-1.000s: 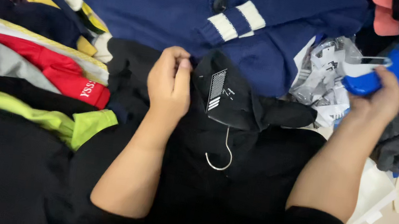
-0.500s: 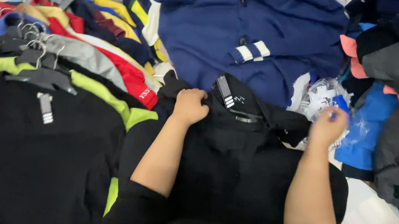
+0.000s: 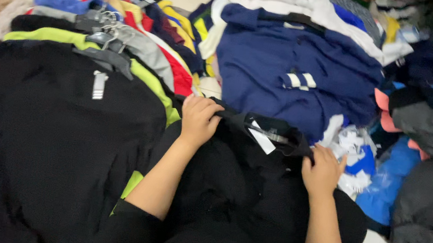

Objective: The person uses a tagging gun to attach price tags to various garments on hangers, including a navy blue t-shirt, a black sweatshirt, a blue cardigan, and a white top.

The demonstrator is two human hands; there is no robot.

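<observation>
Black shirt lies flat between both hands, with its collar at the top. Left hand is closed, pinching the collar's left end. Right hand is closed too, gripping the collar's right end. A white tag sits on the collar between the hands. Just left of the left hand lies a row of shirts on hangers. Above the hands lies a blue cardigan. Right of the right hand is a heap of clothes, very close.
</observation>
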